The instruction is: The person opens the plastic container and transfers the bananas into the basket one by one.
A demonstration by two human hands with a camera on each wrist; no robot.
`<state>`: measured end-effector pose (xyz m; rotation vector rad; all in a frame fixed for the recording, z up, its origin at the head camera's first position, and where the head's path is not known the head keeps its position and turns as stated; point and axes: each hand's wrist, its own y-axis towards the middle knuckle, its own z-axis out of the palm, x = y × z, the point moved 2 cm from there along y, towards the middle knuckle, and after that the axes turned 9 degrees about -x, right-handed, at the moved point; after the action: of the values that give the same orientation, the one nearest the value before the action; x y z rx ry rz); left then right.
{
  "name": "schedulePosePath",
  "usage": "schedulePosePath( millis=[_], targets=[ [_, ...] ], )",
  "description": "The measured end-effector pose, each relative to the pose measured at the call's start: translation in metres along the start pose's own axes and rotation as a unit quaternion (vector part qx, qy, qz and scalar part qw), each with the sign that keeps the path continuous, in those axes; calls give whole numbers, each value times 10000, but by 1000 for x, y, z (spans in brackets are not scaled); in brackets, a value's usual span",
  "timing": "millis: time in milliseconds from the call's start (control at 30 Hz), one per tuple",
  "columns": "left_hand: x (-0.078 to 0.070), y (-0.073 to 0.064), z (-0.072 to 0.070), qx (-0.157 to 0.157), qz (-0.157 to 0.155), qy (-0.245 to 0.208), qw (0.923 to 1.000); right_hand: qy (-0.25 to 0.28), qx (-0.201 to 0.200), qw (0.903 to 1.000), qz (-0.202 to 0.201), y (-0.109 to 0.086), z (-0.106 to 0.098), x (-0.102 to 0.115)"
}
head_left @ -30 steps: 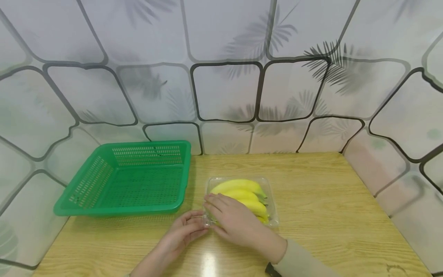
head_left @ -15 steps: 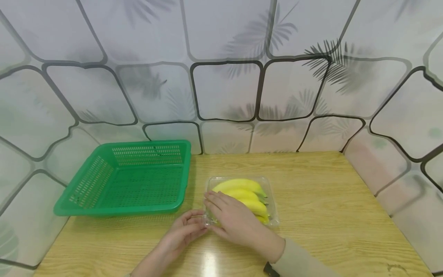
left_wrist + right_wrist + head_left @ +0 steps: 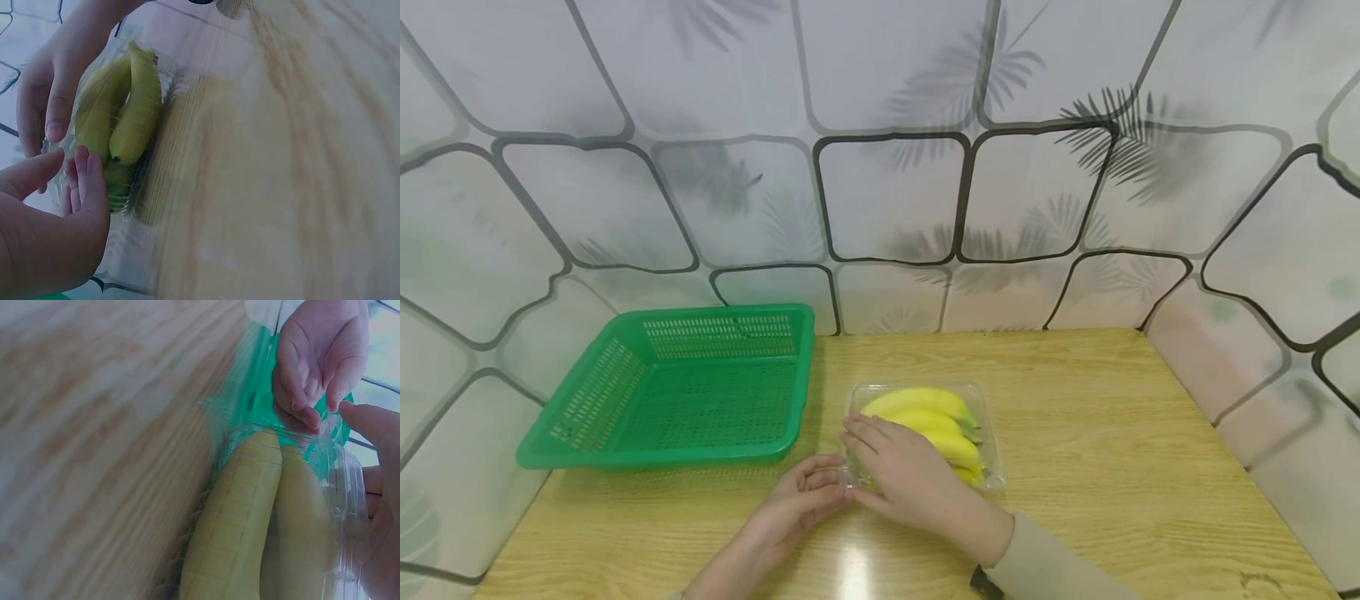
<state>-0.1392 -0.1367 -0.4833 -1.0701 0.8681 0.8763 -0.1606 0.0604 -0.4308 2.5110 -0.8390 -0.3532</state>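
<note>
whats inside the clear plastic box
Several yellow bananas lie side by side inside the clear plastic box. In the head view, the right hand covers part of them; whatever is beneath the bananas cannot be made out.

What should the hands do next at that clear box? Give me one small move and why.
I would probably press the near left corner of the clear box together: the left hand has its fingertips at that corner, the right hand lies over the same end, and the bananas are inside. Whether that edge is fastened, I cannot tell.
</note>
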Motion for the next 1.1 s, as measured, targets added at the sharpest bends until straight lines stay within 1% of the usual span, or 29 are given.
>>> schedulePosePath(
  millis=[167,400,633,900,1100],
  targets=[
    [0,0,0,4,-4,15,10000,-20,-75,10000,37,0,3,0],
    [-2,0,0,-5,42,21,10000,55,-454,9989,106,0,4,1],
    [-2,0,0,-122,45,33,9999,73,-431,9989,178,1,4,2],
    [-1,0,-2,-36,94,8,9999,44,-557,9984,113,0,5,3],
    [-1,1,-3,-51,160,-4,9999,18,-574,9983,87,1,6,3]
  ],
)
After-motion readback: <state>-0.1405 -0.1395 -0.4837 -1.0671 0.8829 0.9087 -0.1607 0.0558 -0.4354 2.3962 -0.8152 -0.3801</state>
